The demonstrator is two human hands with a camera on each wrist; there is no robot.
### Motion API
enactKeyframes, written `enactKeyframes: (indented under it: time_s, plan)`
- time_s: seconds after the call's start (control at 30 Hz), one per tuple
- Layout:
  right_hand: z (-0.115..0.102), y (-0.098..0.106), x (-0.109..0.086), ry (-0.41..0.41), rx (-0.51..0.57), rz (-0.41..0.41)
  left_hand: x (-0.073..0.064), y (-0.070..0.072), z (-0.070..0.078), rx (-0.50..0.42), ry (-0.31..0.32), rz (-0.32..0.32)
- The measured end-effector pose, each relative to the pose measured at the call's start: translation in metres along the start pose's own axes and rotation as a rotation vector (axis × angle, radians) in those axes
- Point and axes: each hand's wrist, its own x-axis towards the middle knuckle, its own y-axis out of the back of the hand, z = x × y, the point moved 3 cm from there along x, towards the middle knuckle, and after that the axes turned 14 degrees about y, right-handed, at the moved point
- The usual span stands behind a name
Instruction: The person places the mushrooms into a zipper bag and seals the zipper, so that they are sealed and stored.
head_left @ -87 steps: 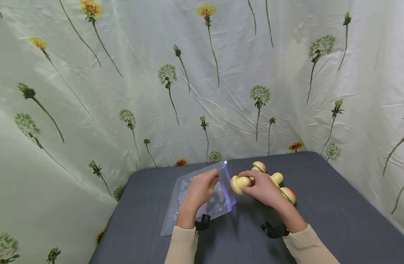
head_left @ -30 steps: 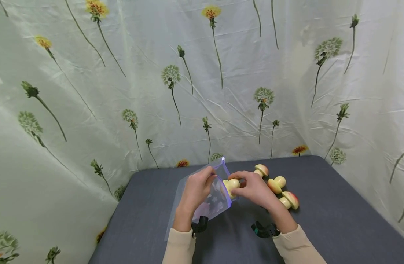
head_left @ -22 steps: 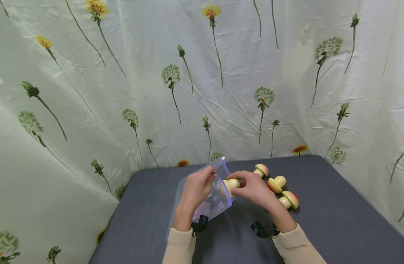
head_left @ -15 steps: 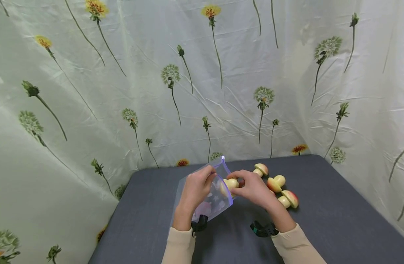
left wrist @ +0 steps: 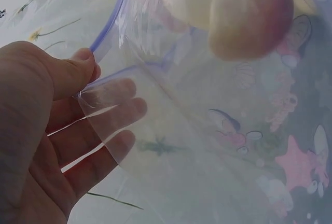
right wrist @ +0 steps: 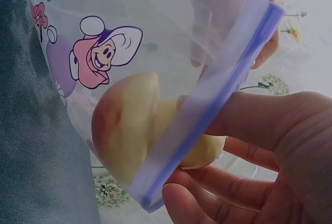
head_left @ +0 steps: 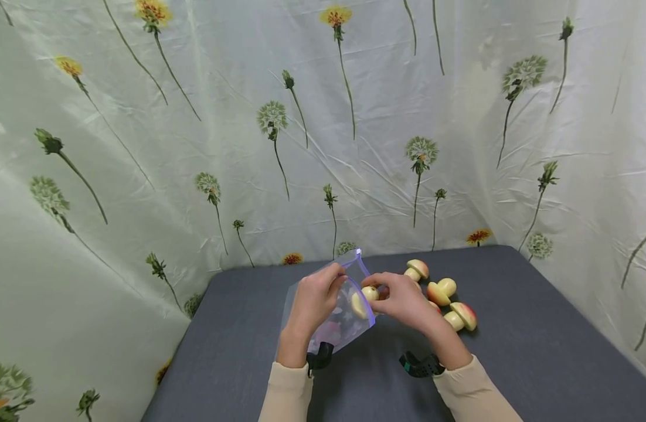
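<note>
My left hand [head_left: 316, 296] pinches the upper rim of a clear zip bag [left wrist: 197, 115] between thumb and index finger; its other fingers show through the film. The bag has a purple zip edge [right wrist: 207, 115] and printed cartoon figures. My right hand [head_left: 404, 299] holds a toy mushroom [right wrist: 122, 125] by its pale stem. The mushroom's cap, cream and reddish, is inside the bag, past the zip edge, and part of the stem sticks out toward my fingers. In the left wrist view the cap [left wrist: 251, 19] appears through the film.
On the dark grey table [head_left: 223, 340], several more toy mushrooms lie right of my right hand, among them a back one [head_left: 418, 268], a middle one [head_left: 441, 290] and a front one [head_left: 462, 316]. A flower-printed curtain [head_left: 228, 117] hangs behind the table.
My right hand has moved left, carrying the mushroom from outside the bag into its mouth. Over the last second the mushroom has slid slightly deeper. My left hand keeps its grip on the rim.
</note>
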Motion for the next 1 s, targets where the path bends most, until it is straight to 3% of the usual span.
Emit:
enactKeyframes:
  time_s: [1.0]
  plan:
    - [0.0033, -0.0093, 0.0029, 0.037, 0.0, -0.051, -0.0007, 0.0004, 0.0028, -0.003, -0.007, 0.014]
